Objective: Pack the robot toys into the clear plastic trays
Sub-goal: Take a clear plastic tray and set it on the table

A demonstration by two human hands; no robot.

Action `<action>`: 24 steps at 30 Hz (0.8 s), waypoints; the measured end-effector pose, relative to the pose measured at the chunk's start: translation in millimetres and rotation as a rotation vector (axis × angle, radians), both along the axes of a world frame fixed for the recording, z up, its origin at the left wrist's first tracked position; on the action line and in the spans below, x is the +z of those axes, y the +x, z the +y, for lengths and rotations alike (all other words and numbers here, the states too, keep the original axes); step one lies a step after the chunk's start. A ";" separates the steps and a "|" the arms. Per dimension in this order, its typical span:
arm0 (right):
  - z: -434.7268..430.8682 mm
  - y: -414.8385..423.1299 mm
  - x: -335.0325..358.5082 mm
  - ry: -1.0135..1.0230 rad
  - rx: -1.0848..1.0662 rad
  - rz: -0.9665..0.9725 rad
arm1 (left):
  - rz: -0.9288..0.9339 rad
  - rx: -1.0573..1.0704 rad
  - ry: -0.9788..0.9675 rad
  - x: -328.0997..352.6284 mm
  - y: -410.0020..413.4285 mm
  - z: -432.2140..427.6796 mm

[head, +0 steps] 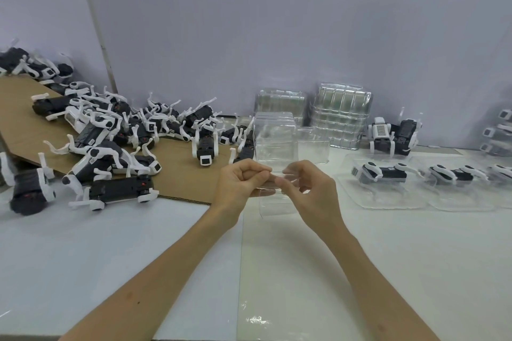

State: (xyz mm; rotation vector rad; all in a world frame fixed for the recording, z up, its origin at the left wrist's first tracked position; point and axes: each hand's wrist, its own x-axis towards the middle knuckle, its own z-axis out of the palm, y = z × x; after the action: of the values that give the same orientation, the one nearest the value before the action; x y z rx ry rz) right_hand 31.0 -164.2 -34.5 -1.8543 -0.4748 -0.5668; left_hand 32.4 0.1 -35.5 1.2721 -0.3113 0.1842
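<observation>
From the head camera, both forearms reached forward over the white table [277,271] and met near the middle. The left hand [242,181] had its fingers curled in, pinching the edge of a clear tray [278,206], and the right hand [311,188] pinched the same edge just beside it, fingertips almost touching those of the left. The tray was held above the table between the two hands; it was see-through and blurred, so its exact tilt could not be told. To the left, a loose pile of robot toys [124,130], black with white legs, lay on and around a sheet of cardboard [22,124]. Against the back wall stood two stacks of empty trays [342,113]. To the right, a row of filled trays [385,199] lay flat on the table, each with a toy lying in it, and behind them one standing toy [393,133] stood upright near the wall.
</observation>
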 end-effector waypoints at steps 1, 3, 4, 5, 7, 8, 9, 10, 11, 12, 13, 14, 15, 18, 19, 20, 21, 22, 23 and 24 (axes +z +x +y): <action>0.7 -0.3 0.1 0.002 -0.006 0.001 | 0.003 0.002 0.001 -0.2 0.2 0.3; 0.3 -0.1 0.1 0.004 -0.012 0.008 | 0.023 -0.027 -0.006 0.8 0.6 0.9; -0.5 -0.3 0.1 0.008 -0.015 0.015 | 0.040 -0.065 -0.011 1.2 1.1 1.9; -0.9 -0.6 0.5 0.019 -0.019 0.021 | 0.057 -0.115 -0.012 1.9 0.8 2.8; -1.4 -1.5 0.9 0.050 -0.022 0.035 | 0.086 -0.224 0.037 0.8 1.0 3.6; -1.6 -1.8 1.0 0.065 -0.024 0.040 | 0.095 -0.268 0.083 -0.8 0.6 2.3; -1.9 -1.6 1.3 0.077 -0.028 0.045 | 0.100 -0.298 0.128 -2.3 -0.1 -0.1; -2.0 -1.0 1.7 0.089 -0.032 0.052 | 0.101 -0.312 0.164 -4.2 -0.9 -2.8; -2.1 -0.3 2.2 0.101 -0.031 0.064 | 0.105 -0.312 0.182 -5.0 -2.1 -5.2; -2.0 0.4 3.0 0.113 -0.026 0.078 | 0.103 -0.295 0.186 -5.4 -2.9 -6.8; -1.9 0.8 3.4 0.125 -0.014 0.095 | 0.094 -0.267 0.185 -5.2 -3.6 -8.0; -1.8 1.0 3.5 0.137 0.006 0.115 | 0.081 -0.227 0.180 -5.0 -3.8 -8.6; -1.6 1.3 3.3 0.143 0.035 0.139 | 0.070 -0.185 0.170 -4.2 -4.4 -8.7; -0.4 -0.2 2.7 0.137 0.129 0.197 | 0.058 -0.111 0.163 -3.9 -5.5 -8.4; 0.0 -0.6 2.2 0.135 0.143 0.199 | 0.063 -0.106 0.174 -3.8 -6.1 -8.0; -0.1 -0.3 1.6 0.130 0.144 0.195 | 0.071 -0.106 0.187 -3.8 -6.3 -7.8; -0.4 -0.1 0.9 0.121 0.138 0.189 | 0.081 -0.102 0.198 -3.8 -6.1 -7.5; -0.6 0.0 0.6 0.108 0.130 0.183 | 0.090 -0.093 0.204 -4.2 -5.4 -7.0; -0.6 0.2 0.4 0.096 0.125 0.177 | 0.099 -0.081 0.207 -3.9 -4.8 -6.3; -0.5 0.5 0.1 0.087 0.122 0.174 | 0.106 -0.068 0.207 -3.7 -4.0 -5.7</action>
State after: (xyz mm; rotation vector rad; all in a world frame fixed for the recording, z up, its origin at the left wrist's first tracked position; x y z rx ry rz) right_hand 31.5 -164.7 -34.4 -1.7604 -0.4362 -0.3358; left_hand 28.4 -5.6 -39.2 1.4677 -0.2874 0.0269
